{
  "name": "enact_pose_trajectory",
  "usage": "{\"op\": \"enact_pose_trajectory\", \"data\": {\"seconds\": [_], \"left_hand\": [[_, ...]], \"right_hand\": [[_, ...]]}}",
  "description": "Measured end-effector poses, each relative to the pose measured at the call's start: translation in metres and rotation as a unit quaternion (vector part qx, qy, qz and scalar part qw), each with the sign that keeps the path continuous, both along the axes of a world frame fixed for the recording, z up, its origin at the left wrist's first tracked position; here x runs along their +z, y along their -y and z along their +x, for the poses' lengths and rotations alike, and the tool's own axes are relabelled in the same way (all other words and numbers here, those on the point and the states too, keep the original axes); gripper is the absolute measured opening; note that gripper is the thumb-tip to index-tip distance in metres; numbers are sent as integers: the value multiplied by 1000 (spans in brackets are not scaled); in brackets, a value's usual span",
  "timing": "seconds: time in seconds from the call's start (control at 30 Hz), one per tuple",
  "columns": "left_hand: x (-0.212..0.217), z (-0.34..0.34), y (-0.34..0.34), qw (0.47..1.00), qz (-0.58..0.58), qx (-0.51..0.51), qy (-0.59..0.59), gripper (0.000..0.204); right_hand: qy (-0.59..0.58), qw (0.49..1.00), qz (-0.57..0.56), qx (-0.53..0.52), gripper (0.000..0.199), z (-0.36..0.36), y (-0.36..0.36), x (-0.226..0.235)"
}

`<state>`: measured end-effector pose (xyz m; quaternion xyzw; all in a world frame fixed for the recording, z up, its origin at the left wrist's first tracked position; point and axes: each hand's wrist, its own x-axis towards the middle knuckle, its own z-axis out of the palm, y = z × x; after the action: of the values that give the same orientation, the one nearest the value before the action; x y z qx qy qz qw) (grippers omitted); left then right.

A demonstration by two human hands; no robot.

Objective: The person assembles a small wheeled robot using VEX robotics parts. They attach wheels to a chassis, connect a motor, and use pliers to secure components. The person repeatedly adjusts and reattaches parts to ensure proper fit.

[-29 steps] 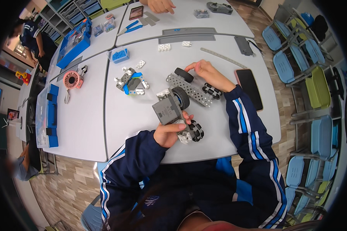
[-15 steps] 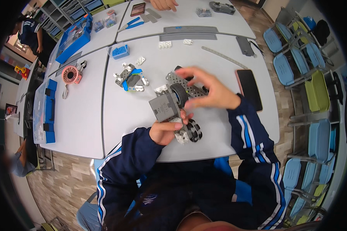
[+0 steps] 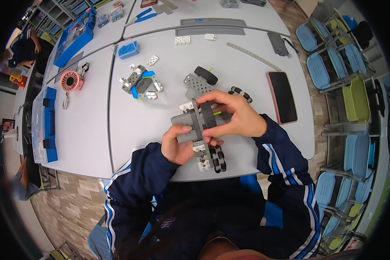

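1. The left hand [image 3: 177,145] is clamped on a grey motor block [image 3: 187,126], thumb over its top face and fingers curled under it.
2. The right hand [image 3: 236,117] is closed on a black wheel [image 3: 207,113] that sits against the block, fingertips pinching it from above.
3. The block is part of a small model held just above the table [image 3: 117,130], close to its near edge. A white-and-grey beam [image 3: 202,154] runs down from the block toward that edge.
4. A pair of black wheels [image 3: 219,158] sits at the beam's lower end, right by the near edge.
5. Just beyond the hands lies a grey perforated plate [image 3: 196,84] with another black wheel [image 3: 205,75] at its far end.
6. A small ribbed wheel [image 3: 240,93] lies beside the right hand's knuckles.
7. A dark phone [image 3: 282,96] lies flat toward the right edge, well apart from the model.
8. Toward the left of this table stands a blue-and-grey frame [image 3: 141,82].
9. On the next table to the left rests a pink fan [image 3: 70,80], and a blue box [image 3: 46,125] sits along that table's left edge.
10. Near the far edge lie a long grey strip [image 3: 212,31] and small white blocks [image 3: 182,40].
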<state>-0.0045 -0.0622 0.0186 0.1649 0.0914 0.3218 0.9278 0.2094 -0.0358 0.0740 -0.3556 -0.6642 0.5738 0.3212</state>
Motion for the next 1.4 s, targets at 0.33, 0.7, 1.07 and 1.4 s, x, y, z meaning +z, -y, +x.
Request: {"op": "enact_pose_trajectory", "data": {"seconds": [0.33,0.7,1.07,1.4], "left_hand": [[-2,-6,12,997,-53,41,-28,61],[7,-7,16,992,-109,55,8,74],[11,-6,17,990,-96,98,-44,79],[18,0,15,994,-56,84,-38,91]], "right_hand": [[-1,997,56,-46,63,-5,9,4],[44,982,159,-89,59,-5,14,7],[46,986,128,-98,59,-2,16,8],[-7,997,46,-67,63,2,13,10]]}}
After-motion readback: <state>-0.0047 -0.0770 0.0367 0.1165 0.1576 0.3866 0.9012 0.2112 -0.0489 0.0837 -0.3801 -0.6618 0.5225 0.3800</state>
